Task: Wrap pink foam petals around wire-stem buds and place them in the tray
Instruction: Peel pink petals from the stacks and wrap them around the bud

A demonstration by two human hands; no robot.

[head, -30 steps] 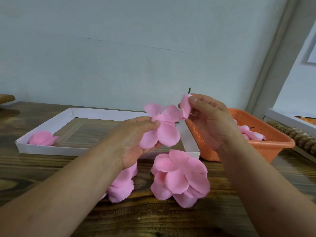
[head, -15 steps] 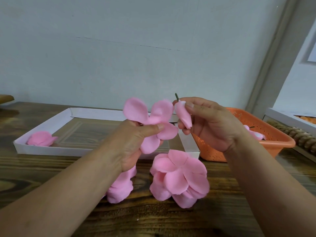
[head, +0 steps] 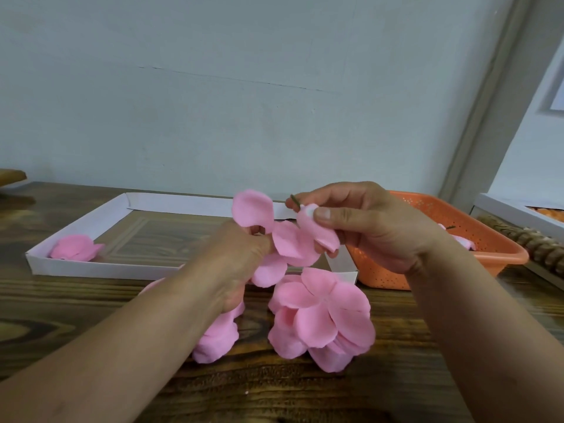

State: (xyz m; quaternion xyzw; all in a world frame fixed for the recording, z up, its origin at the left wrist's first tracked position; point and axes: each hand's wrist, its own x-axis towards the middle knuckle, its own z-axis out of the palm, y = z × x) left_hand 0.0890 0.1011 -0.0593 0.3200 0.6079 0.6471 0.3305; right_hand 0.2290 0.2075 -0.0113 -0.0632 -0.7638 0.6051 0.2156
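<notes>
My left hand (head: 241, 257) pinches a pink foam petal piece (head: 259, 221) at its centre, lobes spread above and below the fingers. My right hand (head: 366, 227) pinches a pink wire-stem bud (head: 317, 230), its green wire tip (head: 294, 199) sticking up to the left. Bud and petal piece touch between the hands. A white tray (head: 91, 268) lies behind on the table, with one wrapped pink flower (head: 74, 247) in its left corner.
Two piles of pink petal pieces, a right pile (head: 323, 319) and a left pile (head: 216, 337), lie on the wooden table in front of the tray. An orange perforated basket (head: 476, 254) with more buds stands at the right. A white box (head: 518, 215) sits far right.
The right hand has lowered the bud and brought it against the petal piece. The left hand has turned the petal piece, raising one lobe.
</notes>
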